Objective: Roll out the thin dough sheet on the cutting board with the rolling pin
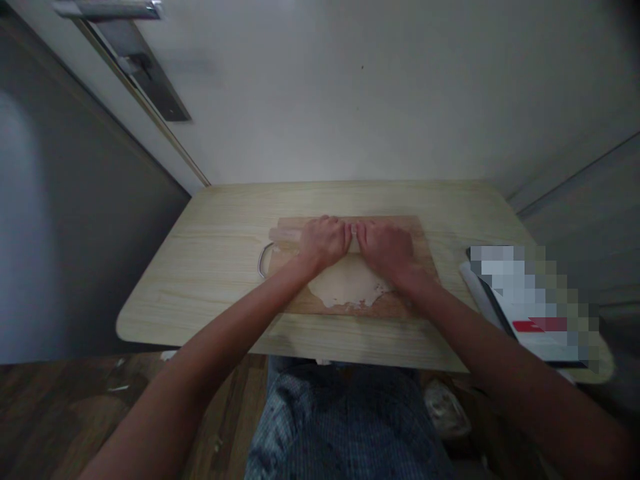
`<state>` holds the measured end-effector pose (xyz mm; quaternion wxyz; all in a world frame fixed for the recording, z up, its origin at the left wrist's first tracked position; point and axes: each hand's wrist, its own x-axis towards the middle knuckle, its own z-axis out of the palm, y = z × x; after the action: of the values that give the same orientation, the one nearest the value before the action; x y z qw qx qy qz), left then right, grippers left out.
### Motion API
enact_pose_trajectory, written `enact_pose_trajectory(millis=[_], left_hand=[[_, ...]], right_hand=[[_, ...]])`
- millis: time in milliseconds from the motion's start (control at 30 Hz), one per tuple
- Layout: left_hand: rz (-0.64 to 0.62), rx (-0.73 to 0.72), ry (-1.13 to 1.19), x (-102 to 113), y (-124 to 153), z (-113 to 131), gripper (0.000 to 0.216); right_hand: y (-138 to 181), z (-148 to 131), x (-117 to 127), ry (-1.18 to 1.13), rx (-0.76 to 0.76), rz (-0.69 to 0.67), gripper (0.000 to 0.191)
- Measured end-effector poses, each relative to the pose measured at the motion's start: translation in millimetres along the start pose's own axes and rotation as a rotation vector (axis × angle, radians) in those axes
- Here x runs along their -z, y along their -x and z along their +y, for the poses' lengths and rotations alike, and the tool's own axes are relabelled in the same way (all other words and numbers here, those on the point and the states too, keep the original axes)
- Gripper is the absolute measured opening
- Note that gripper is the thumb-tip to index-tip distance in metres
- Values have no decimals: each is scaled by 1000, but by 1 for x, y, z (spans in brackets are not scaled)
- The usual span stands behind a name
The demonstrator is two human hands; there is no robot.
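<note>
A pale rolling pin (pixel 284 235) lies across the far part of a wooden cutting board (pixel 425 257). My left hand (pixel 324 241) and my right hand (pixel 386 249) rest side by side on the pin, palms down, fingers curled over it. A flattened sheet of light dough (pixel 347 285) lies on the board just below the hands. Only the pin's left end and a sliver between the hands show.
The board sits on a light wooden table (pixel 210 267) pushed against a white wall. A metal handle (pixel 262 260) sticks out at the board's left edge. A flat dark-rimmed object with a blurred white surface (pixel 530 307) lies at the table's right. My lap in checked cloth (pixel 345 420) is below.
</note>
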<state>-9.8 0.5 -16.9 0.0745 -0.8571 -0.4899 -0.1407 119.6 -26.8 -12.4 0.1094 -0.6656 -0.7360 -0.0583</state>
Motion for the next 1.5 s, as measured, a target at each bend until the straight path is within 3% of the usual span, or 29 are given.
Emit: enact_pose_trajectory(millis=[633, 967, 1100, 1300, 1500], left_hand=[[-29, 83, 22, 1, -2, 2, 48], [53, 8, -59, 10, 35, 13, 37], [-6, 14, -49, 21, 35, 14, 36], [-204, 42, 6, 28, 9, 15, 41], [-155, 75, 10, 18, 15, 17, 49]], right_hand=[[-4, -1, 2, 30, -33, -52, 53], [23, -2, 1, 2, 77, 98, 41], [24, 1, 11, -51, 109, 27, 43], [8, -5, 25, -37, 17, -117, 52], [11, -13, 16, -2, -1, -98, 52]])
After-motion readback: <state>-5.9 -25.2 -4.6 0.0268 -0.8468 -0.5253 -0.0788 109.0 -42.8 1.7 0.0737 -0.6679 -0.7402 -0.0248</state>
